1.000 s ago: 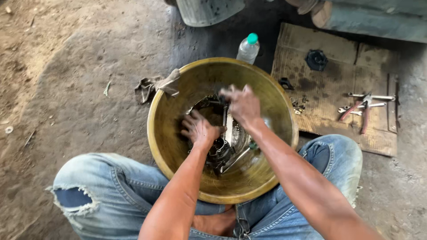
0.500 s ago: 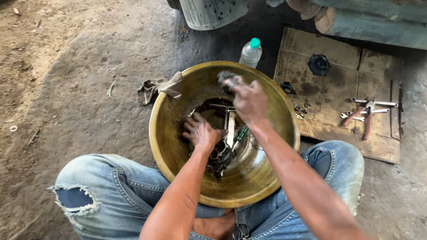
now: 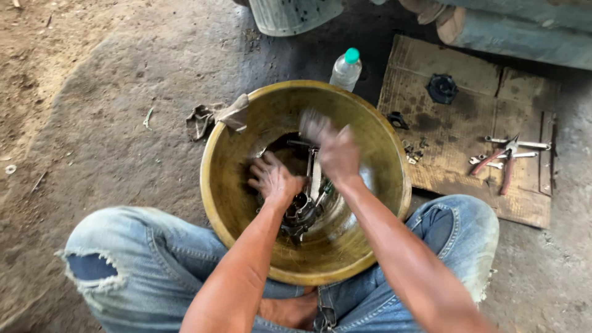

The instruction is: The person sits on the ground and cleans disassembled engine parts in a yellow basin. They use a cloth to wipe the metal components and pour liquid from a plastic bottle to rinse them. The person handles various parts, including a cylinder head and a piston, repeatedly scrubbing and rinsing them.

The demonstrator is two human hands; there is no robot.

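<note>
- My right hand [image 3: 336, 151] has come back down over the middle of the yellow basin [image 3: 246, 203] — half a second ago it was up near the far rim. It is blurred with motion, fingers closed around something pale and small that I cannot identify.
- My left hand [image 3: 271, 179] has hardly shifted across the three pictures: it lies palm down, fingers spread, pressing on the greasy metal parts [image 3: 302, 209] at the bottom of the basin.
- The hands stay apart, the left low on the parts, the right just above and beside it.
- I read the up-and-down swing of the right hand as a scrubbing or rinsing stroke over the parts — the left steadies them while the right works.
- The parts sit where they were, in dark liquid at the basin's centre, between my knees.
- Outside the basin nothing has moved: the plastic bottle [image 3: 345, 69] behind the rim, the rag [image 3: 216, 117] on its left edge, the pliers [image 3: 502, 160] and spanners on the cardboard [image 3: 456, 132].
</note>
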